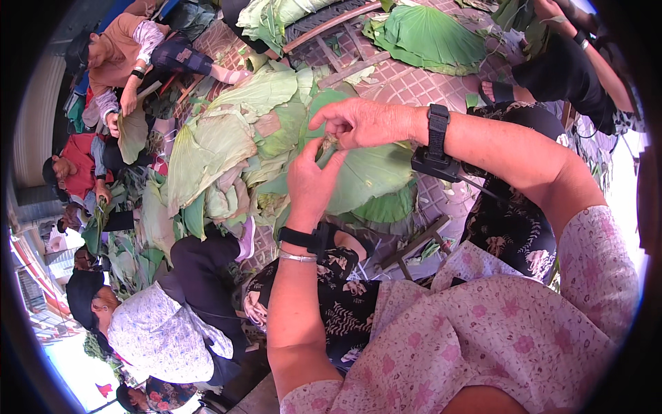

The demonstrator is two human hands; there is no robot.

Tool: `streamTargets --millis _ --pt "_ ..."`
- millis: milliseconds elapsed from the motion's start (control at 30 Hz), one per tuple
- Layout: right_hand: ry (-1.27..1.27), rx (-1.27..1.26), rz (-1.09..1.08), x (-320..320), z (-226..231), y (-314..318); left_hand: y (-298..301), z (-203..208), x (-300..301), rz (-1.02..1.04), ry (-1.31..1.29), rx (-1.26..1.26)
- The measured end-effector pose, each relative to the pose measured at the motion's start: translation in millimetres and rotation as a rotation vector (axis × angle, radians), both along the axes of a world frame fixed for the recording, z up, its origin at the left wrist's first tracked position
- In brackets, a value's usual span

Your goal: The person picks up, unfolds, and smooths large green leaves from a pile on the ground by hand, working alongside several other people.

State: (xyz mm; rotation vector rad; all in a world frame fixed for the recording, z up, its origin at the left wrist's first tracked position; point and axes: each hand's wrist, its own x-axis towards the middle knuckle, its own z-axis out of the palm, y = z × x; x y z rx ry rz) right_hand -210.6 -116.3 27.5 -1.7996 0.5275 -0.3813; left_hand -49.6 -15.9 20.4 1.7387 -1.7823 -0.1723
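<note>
My left hand (314,181) and my right hand (369,123) meet above a heap of large leaves. Between their fingertips shows a small brownish leaf piece (329,142), pinched from both sides; its full shape is hidden by my fingers. Just beneath the hands spreads a broad green leaf (369,176), and I cannot tell whether it joins the pinched piece or only lies on the heap. To the left, big pale-green, partly wilted leaves (214,148) overlap in a loose pile.
A stack of round green leaves (427,38) lies on the brick-paved floor (452,200) at the far side. Wooden frames (345,52) stand beyond and by my knees. Co-workers sit along the left, one in a white patterned top (162,334); another person's arm (600,69) is at far right.
</note>
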Motion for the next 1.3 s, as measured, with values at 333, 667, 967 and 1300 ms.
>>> streamTargets --millis 333,667,967,1300 --pt "0.290 -0.109 0.078 -36.5 18.8 -38.7 6.1 18.7 42.4 -0.023 1.005 0.433" --pt "0.065 0.205 -0.146 -66.4 23.9 -81.6 12.8 36.0 63.4 0.119 1.214 0.303" --pt "-0.074 0.373 -0.323 -56.1 20.8 -75.1 14.4 36.2 70.0 0.142 1.206 0.282" --pt "-0.177 0.481 -0.383 -48.2 4.0 -70.1 12.6 34.2 70.3 0.086 1.198 0.315"
